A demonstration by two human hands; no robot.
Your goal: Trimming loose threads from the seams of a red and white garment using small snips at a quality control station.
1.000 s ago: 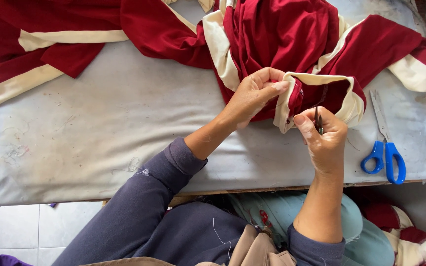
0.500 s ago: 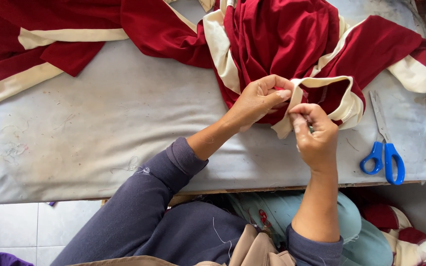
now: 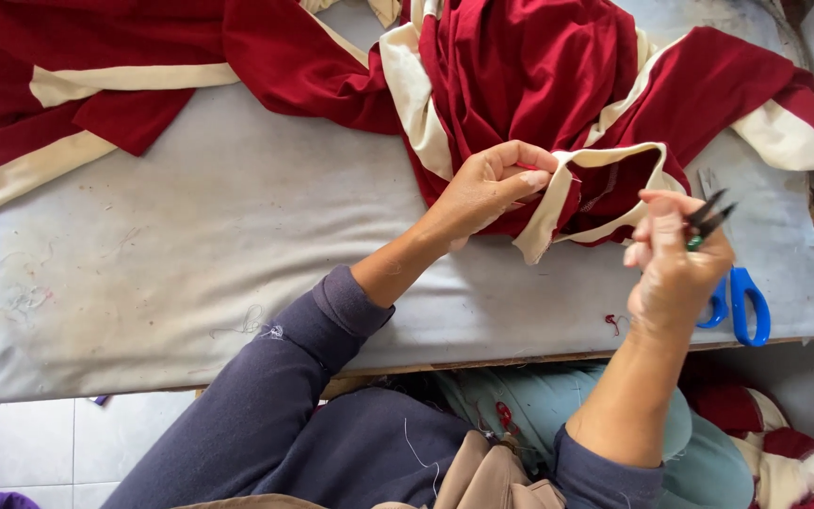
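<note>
Two hands work: left hand (image 3: 482, 188) pinches the collar (image 3: 605, 155) (keep it taut); right hand (image 3: 675, 269) grips snips (image 3: 706, 219), best cutting close.

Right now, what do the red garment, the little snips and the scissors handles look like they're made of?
Red garment: soft matte knit-like fabric with cream trim, judging by its loose folds.
Snips in the right hand: thin dark blades, probably metal; the rest is hidden in the grip.
Scissors handles: smooth, bright blue, likely plastic.
The left hand pinches the cream band.
</note>
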